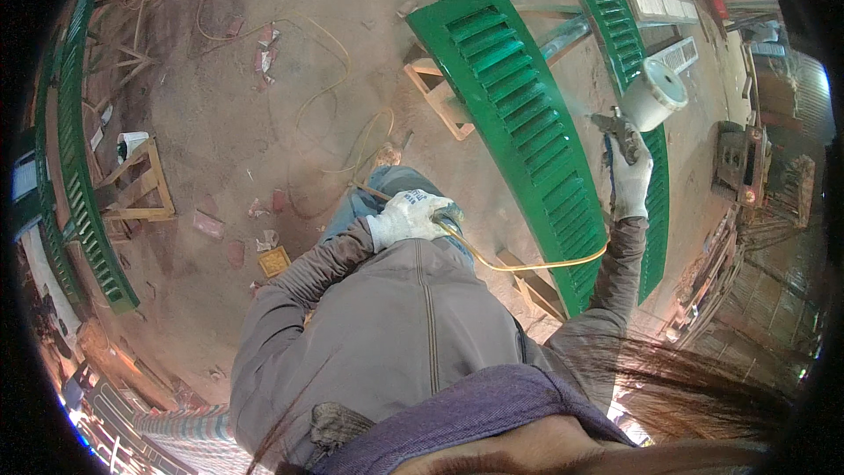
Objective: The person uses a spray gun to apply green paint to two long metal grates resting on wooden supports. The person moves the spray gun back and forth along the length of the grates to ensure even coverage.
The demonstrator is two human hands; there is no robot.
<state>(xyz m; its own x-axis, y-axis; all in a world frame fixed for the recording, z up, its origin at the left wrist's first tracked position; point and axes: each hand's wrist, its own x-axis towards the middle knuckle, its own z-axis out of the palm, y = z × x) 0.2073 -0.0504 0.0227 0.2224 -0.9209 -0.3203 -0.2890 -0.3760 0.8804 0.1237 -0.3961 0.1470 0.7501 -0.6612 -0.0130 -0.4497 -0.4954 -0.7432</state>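
My right hand [631, 181], in a whitish glove, is wrapped round the grip of a paint spray gun [615, 128]. A pale round paint cup [652, 99] sits on the gun, tilted to the right. The gun is over the far-right green louvered shutter [607, 14], apart from it as far as I can tell. Closer to me lies a wider green louvered shutter [536, 145], its slats partly glossy. My left hand [410, 218], also gloved, is closed on a yellow air hose [501, 266] at my waist. From there the hose loops toward my right forearm.
Wooden trestles [440, 93] hold up the shutters. More green shutters [75, 150] stand along the left on wooden supports [145, 181]. The hose [347, 62] trails over the dirt floor, among brick pieces [208, 224] and scraps. White slatted panels [664, 7] lie far right.
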